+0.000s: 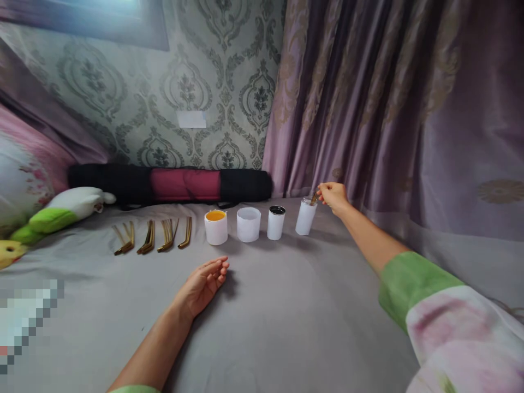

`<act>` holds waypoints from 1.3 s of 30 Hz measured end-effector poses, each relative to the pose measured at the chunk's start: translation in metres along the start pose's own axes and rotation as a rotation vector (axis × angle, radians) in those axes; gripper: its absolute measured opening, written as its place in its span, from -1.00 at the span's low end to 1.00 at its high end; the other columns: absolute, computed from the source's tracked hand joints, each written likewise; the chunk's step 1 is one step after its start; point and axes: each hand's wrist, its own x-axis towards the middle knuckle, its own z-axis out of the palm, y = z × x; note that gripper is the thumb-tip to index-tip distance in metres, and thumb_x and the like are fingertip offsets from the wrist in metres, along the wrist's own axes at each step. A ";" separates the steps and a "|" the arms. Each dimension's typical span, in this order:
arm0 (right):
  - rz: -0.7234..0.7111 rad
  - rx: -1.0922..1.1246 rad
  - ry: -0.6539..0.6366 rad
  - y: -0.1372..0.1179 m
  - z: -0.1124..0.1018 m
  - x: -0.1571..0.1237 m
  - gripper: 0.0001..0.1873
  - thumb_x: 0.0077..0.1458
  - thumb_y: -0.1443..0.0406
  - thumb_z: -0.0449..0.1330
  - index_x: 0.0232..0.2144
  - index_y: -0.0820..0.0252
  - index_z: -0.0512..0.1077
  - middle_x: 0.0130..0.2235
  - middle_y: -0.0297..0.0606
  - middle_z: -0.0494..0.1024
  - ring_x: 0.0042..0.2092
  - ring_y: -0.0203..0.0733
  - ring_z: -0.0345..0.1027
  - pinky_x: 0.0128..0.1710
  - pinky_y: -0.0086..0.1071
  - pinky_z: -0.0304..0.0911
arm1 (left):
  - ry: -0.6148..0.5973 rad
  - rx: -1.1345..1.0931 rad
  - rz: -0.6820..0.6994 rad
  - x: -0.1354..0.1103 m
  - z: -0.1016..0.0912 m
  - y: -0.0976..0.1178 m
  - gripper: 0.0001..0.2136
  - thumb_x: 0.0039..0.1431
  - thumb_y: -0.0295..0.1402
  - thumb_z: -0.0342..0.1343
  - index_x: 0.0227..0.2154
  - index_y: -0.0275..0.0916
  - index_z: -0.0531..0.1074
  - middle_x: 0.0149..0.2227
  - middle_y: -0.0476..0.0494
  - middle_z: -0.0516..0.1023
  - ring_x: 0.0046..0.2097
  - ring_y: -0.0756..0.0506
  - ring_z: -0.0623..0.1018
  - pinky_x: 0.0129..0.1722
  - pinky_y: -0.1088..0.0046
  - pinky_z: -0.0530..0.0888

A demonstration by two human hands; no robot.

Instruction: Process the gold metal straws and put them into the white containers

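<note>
My right hand pinches a thin gold-brown stick at the mouth of a tall white jar, the rightmost of the row. The jar leans a little to the right. My left hand hovers palm-up over the grey sheet, fingers loosely curled and holding nothing. Beyond it stand a white tub with orange inside, a plain white tub and a narrow white can with a dark inside. To their left lie several bunches of bent gold-brown sticks; their exact kind is unclear.
A long black and maroon bag lies along the patterned wall. Plush toys and a pillow are at the left. A purple curtain hangs behind my right arm. A pixelated patch covers the lower left.
</note>
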 end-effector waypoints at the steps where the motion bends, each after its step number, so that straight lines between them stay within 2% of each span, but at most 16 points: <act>1: 0.004 -0.001 -0.014 0.002 0.000 0.000 -0.85 -0.02 0.32 0.08 -0.49 0.31 0.40 -0.55 -0.31 0.45 -0.68 -0.50 0.19 -0.76 -0.64 0.06 | -0.003 -0.006 -0.002 0.000 0.000 0.000 -0.83 0.00 -0.62 0.05 -0.29 -0.44 0.39 -0.42 -0.17 0.44 -0.48 0.09 0.43 -0.52 0.63 0.43; 11: 0.035 -0.004 -0.153 0.011 -0.003 0.000 -0.87 -0.02 0.35 0.08 -0.51 0.31 0.39 -0.54 -0.28 0.47 -0.69 -0.50 0.17 -0.77 -0.64 0.04 | -0.002 -0.067 -0.018 0.001 0.000 0.001 -0.83 0.02 -0.61 0.03 -0.29 -0.42 0.40 -0.41 -0.18 0.44 -0.47 0.07 0.44 -0.51 0.61 0.44; 23: 0.063 0.021 -0.263 0.008 -0.003 -0.003 -0.89 -0.04 0.41 0.08 -0.55 0.30 0.37 -0.57 -0.32 0.43 -0.69 -0.49 0.14 -0.77 -0.60 0.05 | -0.001 -0.103 -0.022 0.002 0.000 0.001 -0.83 0.01 -0.58 0.05 -0.28 -0.41 0.39 -0.41 -0.15 0.44 -0.47 0.08 0.44 -0.48 0.60 0.44; 39: 0.070 0.008 -0.297 0.013 -0.002 -0.003 -0.86 -0.03 0.40 0.04 -0.55 0.22 0.36 -0.55 -0.27 0.42 -0.67 -0.41 0.16 -0.78 -0.56 0.07 | 0.003 -0.171 -0.035 0.002 0.002 0.005 -0.86 0.01 -0.55 0.07 -0.31 -0.41 0.40 -0.41 -0.15 0.44 -0.47 0.09 0.44 -0.48 0.62 0.40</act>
